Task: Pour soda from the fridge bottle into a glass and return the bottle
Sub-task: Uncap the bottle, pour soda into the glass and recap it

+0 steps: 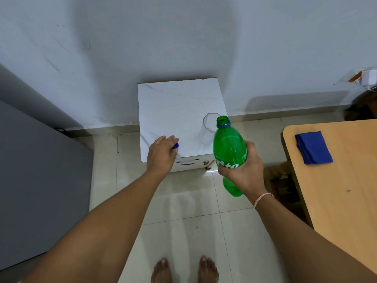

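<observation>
Two bare feet (184, 270) stand on the shiny floor tiles (183, 231) at the bottom. Higher up, the right hand (243, 170) is wrapped around the middle of a green soda bottle (229, 148), with the fingers curled over its label. The bottle is in the air, leaning a little, and its top is open. The left hand (162, 154) rests on the near edge of a small white table (175, 107). Its fingers pinch a blue cap (175, 145) down on the table top. A clear glass (209, 127) stands upright on the table, just behind the bottle's neck. On the right, a folded blue cloth (313, 147) lies on a wooden table (336, 190). A grey fridge (36, 180) stands on the left.
</observation>
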